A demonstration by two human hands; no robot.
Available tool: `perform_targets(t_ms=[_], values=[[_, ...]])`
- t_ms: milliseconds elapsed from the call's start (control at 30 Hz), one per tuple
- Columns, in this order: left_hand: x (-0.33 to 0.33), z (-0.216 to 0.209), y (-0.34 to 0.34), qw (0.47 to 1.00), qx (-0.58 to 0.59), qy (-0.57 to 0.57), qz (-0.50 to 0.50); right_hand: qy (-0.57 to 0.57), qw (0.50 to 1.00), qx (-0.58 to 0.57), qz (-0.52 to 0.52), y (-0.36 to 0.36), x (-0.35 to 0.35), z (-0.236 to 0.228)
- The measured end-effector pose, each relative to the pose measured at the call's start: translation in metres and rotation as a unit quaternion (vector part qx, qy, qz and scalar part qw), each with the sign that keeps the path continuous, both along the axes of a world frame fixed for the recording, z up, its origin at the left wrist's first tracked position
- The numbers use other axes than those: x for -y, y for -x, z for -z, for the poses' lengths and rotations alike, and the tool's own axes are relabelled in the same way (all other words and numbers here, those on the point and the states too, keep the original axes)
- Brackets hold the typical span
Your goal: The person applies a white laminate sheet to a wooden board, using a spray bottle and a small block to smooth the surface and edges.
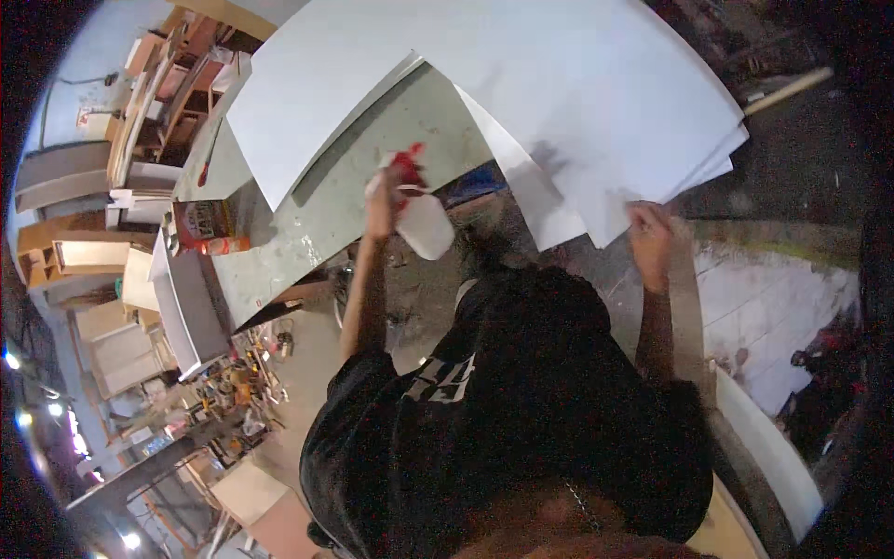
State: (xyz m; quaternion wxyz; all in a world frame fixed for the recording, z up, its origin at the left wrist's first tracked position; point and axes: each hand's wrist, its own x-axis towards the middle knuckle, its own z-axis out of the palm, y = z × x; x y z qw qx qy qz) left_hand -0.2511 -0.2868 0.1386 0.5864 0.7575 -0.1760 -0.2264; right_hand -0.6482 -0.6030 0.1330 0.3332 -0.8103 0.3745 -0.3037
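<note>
My left hand (pixel 379 207) is closed round the neck of a spray bottle with a red trigger head and a white body (pixel 426 226). It hangs tilted over the near edge of a grey-green worktop (pixel 438 112). My right hand (pixel 651 244) has bent fingers at the near edge of a large white sheet (pixel 605 102), which they appear to pinch. That sheet's near left strip bends downward past the worktop edge. Farther left, the white material forms another flap (pixel 317 102), its corner hanging over the worktop.
A can with a dark and yellow label (pixel 210 222) and an orange tube-like item (pixel 226 246) stand at the worktop's left end. Wooden shelves and boards (pixel 140 121) line the left side. Tools (pixel 247 387) lie scattered at lower left. A pale stick (pixel 790 91) juts out at far right.
</note>
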Motion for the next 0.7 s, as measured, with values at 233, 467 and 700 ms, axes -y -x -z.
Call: perform_targets(t_ms=[233,467,700], values=[[-0.202,-0.053,-0.113,0.953,0.068,0.165,-0.244,0.109,0.982,-0.065,-0.138,-0.125,-0.008,0.004],[-0.273,-0.028,-0.195,0.798,0.278,0.007,-0.535,0.145,0.967,-0.117,-0.174,-0.270,0.027,-0.006],[-0.289,0.004,-0.208,0.794,0.333,0.111,-0.496,0.163,0.921,-0.256,-0.244,-0.159,-0.015,-0.018]])
